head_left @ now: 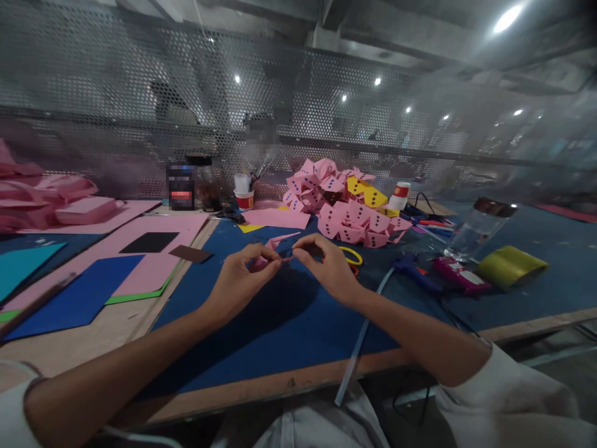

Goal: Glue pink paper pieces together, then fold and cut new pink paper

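Above the blue mat (261,336), my left hand (245,274) is closed in a pinch on a small piece of pink paper (283,239), part of which shows behind the fingers. My right hand (329,267) pinches close beside it, thumb and forefinger together; whatever lies between them is too small to make out. Just behind my right hand are scissors with yellow and red handles (352,254), partly hidden. Beyond the hands is a heap of folded pink paper pieces with dark dots (321,183), with some yellow ones (366,191) among them.
A glue gun (417,274) with a long glue stick (364,339) lies at right, near a magenta device (461,275), yellow roll (513,266) and clear bottle (480,230). Coloured sheets (79,298) and pink pieces (88,210) cover the left. A perforated metal screen (298,87) stands behind.
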